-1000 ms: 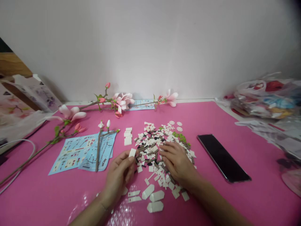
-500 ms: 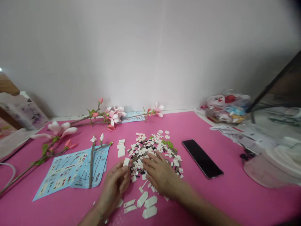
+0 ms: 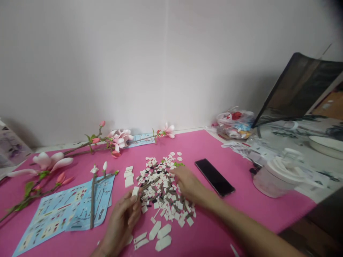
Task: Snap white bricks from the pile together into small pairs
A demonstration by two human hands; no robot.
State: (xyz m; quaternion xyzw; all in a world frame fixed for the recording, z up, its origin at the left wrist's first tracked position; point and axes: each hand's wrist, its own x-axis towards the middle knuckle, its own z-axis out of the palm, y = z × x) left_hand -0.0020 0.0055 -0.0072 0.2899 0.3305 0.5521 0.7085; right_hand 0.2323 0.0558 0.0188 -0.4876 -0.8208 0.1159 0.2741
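Note:
My left hand [image 3: 125, 210] pinches a small white brick [image 3: 135, 192] between thumb and fingers, left of a heap of loose building-block pieces [image 3: 163, 192]. The heap mixes white, brown and black parts. On its far right side, my right hand [image 3: 189, 184] reaches in with its fingers drawn together; whatever they hold is hidden. Just beyond these fingertips lie green pieces [image 3: 179, 164] and white lacy round pieces [image 3: 179, 159]. A short row of white bricks [image 3: 129, 177] lies beyond my left hand. Larger white petal-shaped plates [image 3: 163, 237] rest nearest me.
Blue instruction sheets [image 3: 57, 214] with a brown brick-built branch [image 3: 93, 200] on top lie left. Pink magnolia stems [image 3: 120, 139] stretch along the back. A black phone [image 3: 214, 176] lies right, with a lidded tub [image 3: 276, 178] and plastic bag [image 3: 235, 123] beyond.
My right hand has moved from the middle of the heap to its far right side, its spread fingers drawing together. My left hand keeps the white brick. The view has turned right.

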